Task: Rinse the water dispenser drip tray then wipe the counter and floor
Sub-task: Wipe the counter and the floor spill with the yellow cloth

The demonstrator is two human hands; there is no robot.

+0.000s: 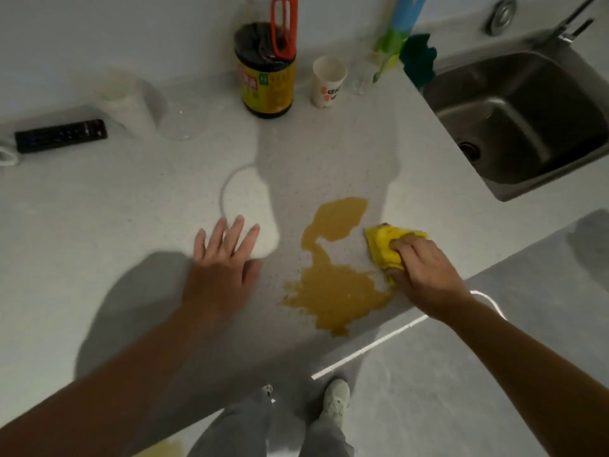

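My right hand clenches a cloth at the right edge of the spill on the bench. My left hand spreads beside it, fingers released. The best stroke, I judge, is inward from the edges (away from the bench lip), pressing evenly.

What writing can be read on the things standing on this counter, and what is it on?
None can be read for certain.
Dark bottle: yellow label with a red patch, print too blurred.
Paper cup: orange and dark letters, too blurred.
Remote control: button marks too small.
Blue and green pack: print too blurred.
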